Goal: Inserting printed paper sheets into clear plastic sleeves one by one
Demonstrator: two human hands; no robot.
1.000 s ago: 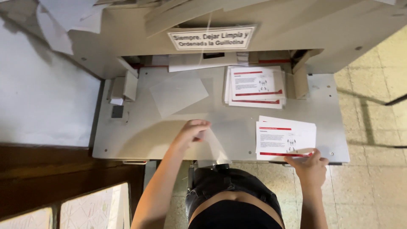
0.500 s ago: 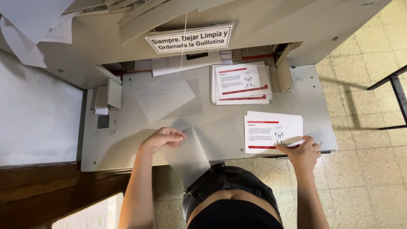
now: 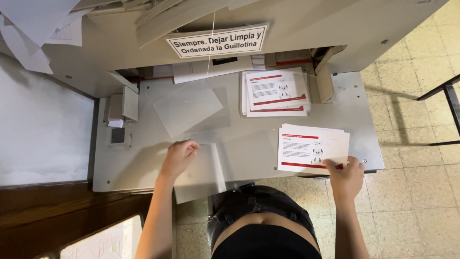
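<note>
Bare grey metal surface (image 3: 239, 153) lies open mid-front; a back stack of white-and-red printed sheets (image 3: 274, 93) and the clear plastic sheet (image 3: 187, 108) block there.

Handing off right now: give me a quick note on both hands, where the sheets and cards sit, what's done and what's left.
Left hand: flat on a clear plastic sheet hanging over the table's front edge.
Right hand: fingers on the near corner of the front card stack.
Second card stack sits at the back by the guillotine; another clear sheet lies loose mid-table.
Done: cards stacked in two piles.
Left: sheet and front card not yet brought together, as far as the view shows.
</note>
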